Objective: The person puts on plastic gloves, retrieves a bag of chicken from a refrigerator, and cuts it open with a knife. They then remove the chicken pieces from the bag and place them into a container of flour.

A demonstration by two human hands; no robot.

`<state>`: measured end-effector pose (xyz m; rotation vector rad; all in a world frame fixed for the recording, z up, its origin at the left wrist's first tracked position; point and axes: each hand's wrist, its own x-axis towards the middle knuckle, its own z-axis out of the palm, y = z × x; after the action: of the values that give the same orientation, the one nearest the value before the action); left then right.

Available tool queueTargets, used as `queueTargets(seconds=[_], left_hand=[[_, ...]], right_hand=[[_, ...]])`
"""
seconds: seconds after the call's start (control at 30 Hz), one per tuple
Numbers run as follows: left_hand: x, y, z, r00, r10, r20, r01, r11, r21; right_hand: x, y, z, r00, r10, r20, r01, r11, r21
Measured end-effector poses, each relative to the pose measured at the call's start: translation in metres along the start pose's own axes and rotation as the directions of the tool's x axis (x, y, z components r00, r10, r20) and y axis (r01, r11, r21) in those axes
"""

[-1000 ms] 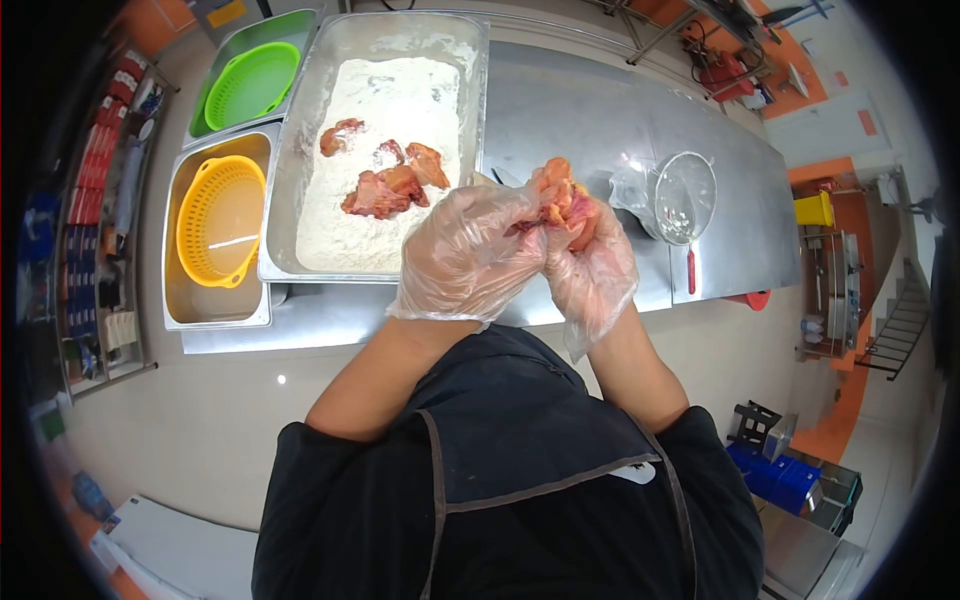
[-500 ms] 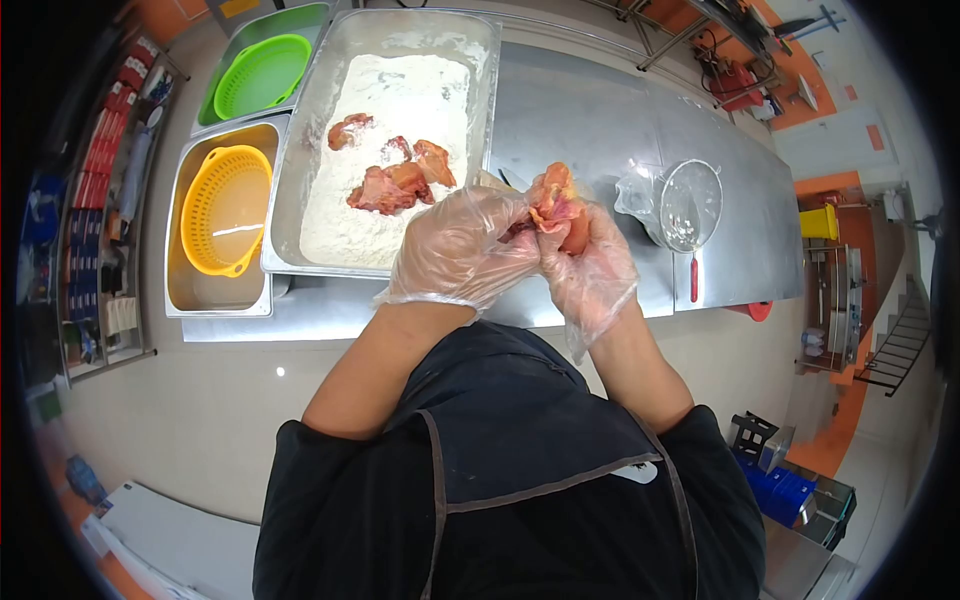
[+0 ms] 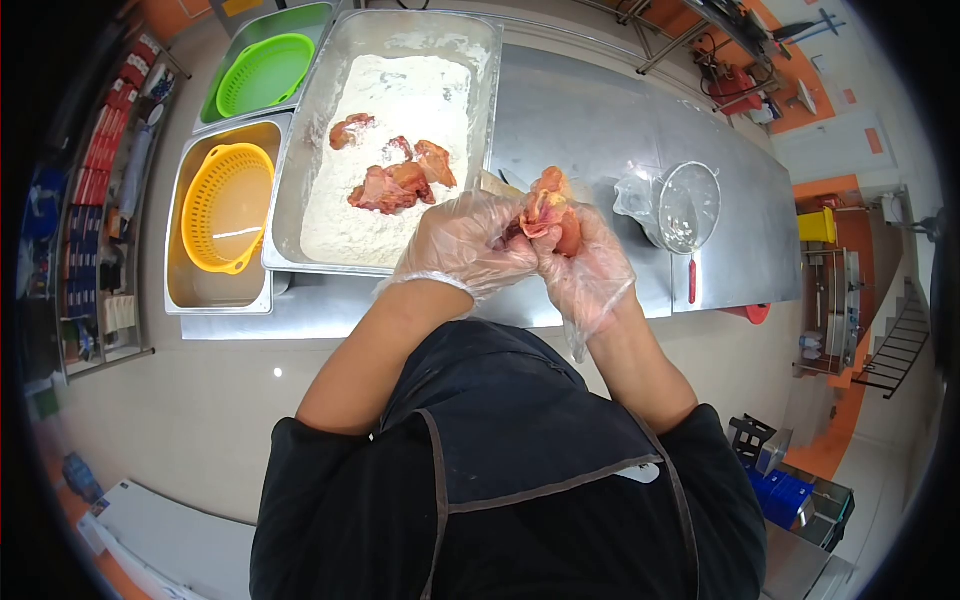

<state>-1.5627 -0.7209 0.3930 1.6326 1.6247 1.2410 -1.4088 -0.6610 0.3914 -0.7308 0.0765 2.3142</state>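
Between my two hands, in clear plastic gloves, is a raw chicken piece [image 3: 549, 207], reddish with yellowish skin. My left hand [image 3: 468, 245] is closed on its left side, its fingertips partly hidden behind the meat. From the right, my right hand [image 3: 588, 268] grips the same piece with the thumb in front. Left of the hands stands a deep metal pan [image 3: 282, 215] of white flour [image 3: 405, 90]. Several reddish chicken pieces [image 3: 390, 188] lie on the flour, some of them lightly dusted.
A yellow basket [image 3: 197, 215] sits in a metal pan of liquid at the left. Behind it, a green basket [image 3: 262, 72] rests in another pan. Right of my hands, a red-handled strainer [image 3: 690, 208] lies beside crumpled clear plastic [image 3: 634, 197] on the steel table [image 3: 575, 110].
The chicken piece has turned slightly in my hands, with its folded inner side opened a little more. Both hands stay in nearly the same place.
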Motion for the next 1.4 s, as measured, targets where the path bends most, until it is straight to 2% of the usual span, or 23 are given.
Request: queueTargets(seconds=[0.1, 0.17, 0.2, 0.27, 0.37, 0.4, 0.47, 0.5, 0.57, 0.6, 0.67, 0.73, 0.9, 0.97, 1.0, 1.03, 1.07, 1.13, 1.17, 1.2, 1.3, 1.37, 1.4], left_hand=[[0.000, -0.001, 0.000, 0.998, -0.035, 0.045, 0.035, 0.999, 0.015], [-0.001, -0.002, 0.006, 0.996, 0.049, -0.076, -0.045, 0.998, 0.045], [-0.003, -0.002, 0.008, 0.996, 0.050, -0.076, -0.046, 0.998, 0.045], [-0.006, -0.003, 0.013, 0.984, -0.058, -0.170, 0.034, 0.990, -0.138], [-0.008, -0.009, 0.019, 0.967, -0.037, -0.252, -0.008, 0.984, -0.177], [-0.008, -0.014, 0.022, 0.967, -0.037, -0.253, -0.009, 0.984, -0.177], [-0.007, -0.026, 0.026, 0.938, -0.316, -0.141, 0.180, 0.794, -0.581], [-0.006, -0.030, 0.023, 0.938, -0.316, -0.142, 0.179, 0.794, -0.581], [-0.005, -0.037, 0.013, 0.932, -0.356, 0.067, 0.254, 0.509, -0.822], [-0.004, -0.038, 0.009, 0.932, -0.357, 0.067, 0.254, 0.509, -0.823], [-0.005, -0.039, 0.003, 0.955, -0.219, 0.200, 0.203, -0.006, -0.979], [-0.007, -0.036, 0.003, 0.955, -0.224, 0.193, 0.197, -0.006, -0.980], [-0.013, -0.029, 0.001, 0.951, -0.225, 0.213, 0.221, 0.010, -0.975], [-0.015, -0.029, -0.006, 0.923, -0.144, 0.356, 0.322, -0.215, -0.922], [-0.017, -0.030, -0.009, 0.924, -0.148, 0.352, 0.318, -0.215, -0.924], [-0.019, -0.032, -0.011, 0.920, -0.115, 0.375, 0.326, -0.306, -0.894], [-0.020, -0.034, -0.014, 0.916, -0.078, 0.393, 0.334, -0.395, -0.856], [-0.025, -0.040, -0.018, 0.930, -0.071, 0.360, 0.300, -0.415, -0.859], [-0.028, -0.044, -0.018, 0.942, -0.059, 0.331, 0.274, -0.435, -0.858], [-0.032, -0.049, -0.018, 0.940, -0.060, 0.335, 0.278, -0.435, -0.857], [-0.043, -0.068, -0.012, 0.950, -0.162, 0.266, 0.215, -0.276, -0.937], [-0.052, -0.081, -0.006, 0.938, -0.198, 0.286, 0.246, -0.205, -0.947], [-0.056, -0.085, -0.004, 0.926, -0.235, 0.296, 0.269, -0.141, -0.953]], right_hand=[[0.000, -0.002, 0.000, 1.000, 0.014, -0.004, -0.014, 1.000, -0.021], [0.001, -0.003, 0.000, 1.000, 0.016, 0.016, -0.015, 0.999, -0.041], [0.001, -0.004, -0.001, 1.000, 0.011, 0.017, -0.010, 1.000, -0.025], [0.001, -0.003, 0.001, 1.000, 0.005, 0.018, -0.004, 1.000, -0.010], [0.000, -0.002, 0.003, 1.000, 0.005, 0.025, -0.006, 0.998, 0.069], [0.002, -0.003, -0.001, 0.995, 0.039, 0.094, -0.049, 0.993, 0.107], [0.001, -0.002, -0.001, 0.984, 0.072, 0.163, -0.095, 0.986, 0.139], [-0.003, -0.002, 0.004, 0.984, 0.056, 0.170, -0.085, 0.982, 0.168], [-0.004, -0.003, 0.005, 0.983, 0.039, 0.177, -0.074, 0.978, 0.195], [-0.003, -0.006, 0.003, 0.969, 0.030, 0.247, -0.083, 0.975, 0.207], [0.000, -0.010, 0.000, 0.949, 0.024, 0.315, -0.097, 0.971, 0.217], [0.002, -0.012, 0.000, 0.929, 0.084, 0.360, -0.215, 0.915, 0.341], [-0.005, -0.007, 0.016, 0.923, 0.129, 0.362, -0.250, 0.916, 0.312], [-0.004, -0.006, 0.017, 0.910, 0.137, 0.391, -0.260, 0.924, 0.281], [-0.004, -0.009, 0.016, 0.940, 0.049, 0.337, -0.122, 0.973, 0.198], [-0.003, -0.012, 0.015, 0.955, -0.047, 0.293, 0.017, 0.994, 0.104], [-0.001, -0.014, 0.017, 0.955, -0.041, 0.293, 0.012, 0.995, 0.102], [0.010, -0.023, 0.022, 0.933, -0.228, 0.278, 0.297, 0.924, -0.242], [0.021, -0.028, 0.023, 0.918, -0.254, 0.306, 0.356, 0.867, -0.348], [0.033, -0.031, 0.028, 0.918, -0.257, 0.303, 0.357, 0.868, -0.345], [0.059, -0.018, 0.052, 0.889, -0.261, 0.375, 0.422, 0.786, -0.453], [0.060, -0.009, 0.076, 0.956, -0.199, 0.217, 0.279, 0.375, -0.884], [0.056, -0.010, 0.075, 0.956, -0.199, 0.215, 0.278, 0.384, -0.881]])
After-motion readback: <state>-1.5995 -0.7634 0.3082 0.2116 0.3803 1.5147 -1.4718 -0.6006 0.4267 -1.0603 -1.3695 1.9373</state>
